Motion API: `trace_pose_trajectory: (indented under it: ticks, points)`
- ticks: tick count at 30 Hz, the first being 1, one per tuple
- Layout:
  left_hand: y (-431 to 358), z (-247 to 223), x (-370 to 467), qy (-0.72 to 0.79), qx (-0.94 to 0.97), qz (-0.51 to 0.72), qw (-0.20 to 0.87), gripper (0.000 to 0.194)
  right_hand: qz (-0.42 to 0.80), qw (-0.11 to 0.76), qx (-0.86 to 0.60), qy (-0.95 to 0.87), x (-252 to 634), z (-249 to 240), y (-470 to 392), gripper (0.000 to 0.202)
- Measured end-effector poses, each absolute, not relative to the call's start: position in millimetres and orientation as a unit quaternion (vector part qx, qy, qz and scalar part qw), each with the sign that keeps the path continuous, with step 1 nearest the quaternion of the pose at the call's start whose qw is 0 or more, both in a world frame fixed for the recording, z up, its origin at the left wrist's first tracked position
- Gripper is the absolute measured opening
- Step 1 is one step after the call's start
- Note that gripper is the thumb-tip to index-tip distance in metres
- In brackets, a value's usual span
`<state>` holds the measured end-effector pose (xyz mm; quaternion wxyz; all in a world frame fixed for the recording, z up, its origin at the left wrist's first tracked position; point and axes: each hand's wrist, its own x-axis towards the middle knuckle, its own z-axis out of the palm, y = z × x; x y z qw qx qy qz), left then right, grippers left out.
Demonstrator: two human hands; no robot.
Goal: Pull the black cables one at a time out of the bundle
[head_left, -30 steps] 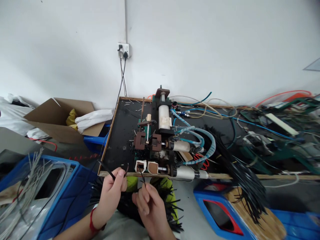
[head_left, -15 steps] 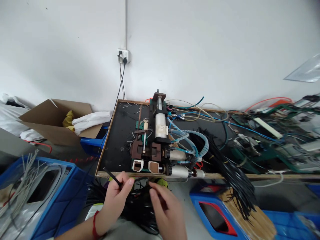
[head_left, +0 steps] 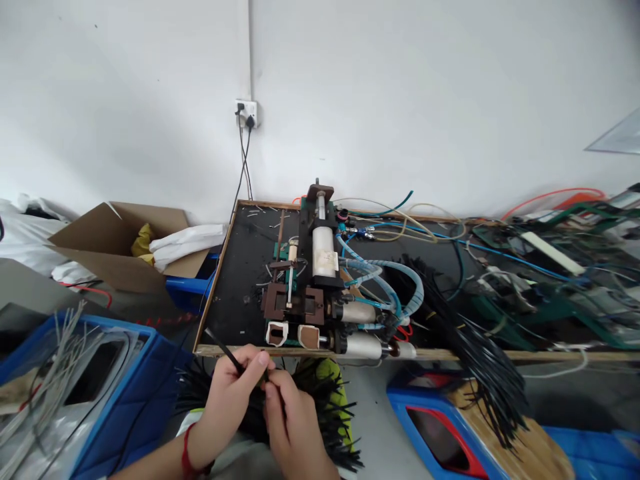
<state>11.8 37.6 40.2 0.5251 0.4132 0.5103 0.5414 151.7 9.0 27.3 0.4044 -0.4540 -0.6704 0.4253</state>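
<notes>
My left hand (head_left: 231, 383), with a red cord at its wrist, is closed on a thin black cable (head_left: 221, 343), whose free end sticks out to the upper left. Fingertips of my right hand (head_left: 296, 419) meet those of the left and pinch a short dark part of the cable between them. Below both hands a bundle of black cables (head_left: 327, 410) lies across the lap, partly on yellow-green cloth (head_left: 336, 385). Just beyond stands a pneumatic machine (head_left: 325, 253) with brown clamping blocks (head_left: 280, 303) and two white-rimmed jaws at the bench edge.
The black bench (head_left: 227, 287) has a raised wooden edge. Another black cable bundle (head_left: 483, 363) hangs over its front at right, above a blue bin (head_left: 425, 407). A blue crate (head_left: 135, 400) with pale wires and a cardboard box (head_left: 107, 260) stand at left.
My right hand has moved left and in to meet the left hand, and its fingers have closed. The left hand keeps the cable. The view has shifted slightly.
</notes>
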Motion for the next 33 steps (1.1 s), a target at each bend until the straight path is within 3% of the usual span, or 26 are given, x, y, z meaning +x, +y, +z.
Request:
trace_pose_trajectory:
  ticks: [5, 9, 12, 16, 33]
  points:
    - [42, 38, 17, 0.524, 0.286, 0.58, 0.555, 0.044, 0.583, 0.381, -0.416, -0.584, 154, 21, 7, 0.037]
    - [47, 41, 20, 0.503, 0.299, 0.579, 0.568, 0.049, 0.716, 0.479, -0.35, -0.368, 147, 14, 8, 0.047]
    - [53, 42, 18, 0.474, 0.305, 0.592, 0.576, 0.045, 0.753, 0.561, -0.28, -0.198, 142, 16, 17, 0.042]
    - [56, 38, 11, 0.461, 0.292, 0.587, 0.598, 0.039, 0.783, 0.575, -0.225, -0.076, 141, 19, 32, 0.031]
    - [50, 26, 8, 0.477, 0.266, 0.549, 0.633, 0.037, 0.811, 0.551, -0.196, -0.034, 138, 11, 44, 0.031]
